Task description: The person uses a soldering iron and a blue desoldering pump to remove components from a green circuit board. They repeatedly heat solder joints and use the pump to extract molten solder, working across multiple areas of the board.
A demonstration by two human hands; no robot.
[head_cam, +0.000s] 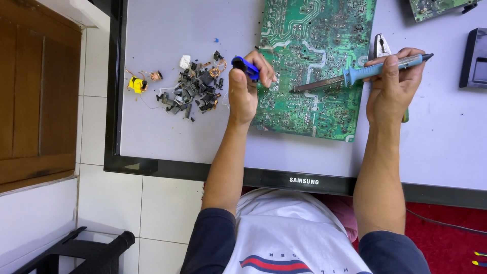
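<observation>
White shirt fabric and dark sleeves fill the lower edge, and both forearms are stretched over a flat screen panel laid face down as a work surface. A blue-handled soldering iron is clasped in the closed right hand, its tip laid on the green circuit board. A small blue tool is pinched in the left hand at the board's left edge, near a pile of removed components.
</observation>
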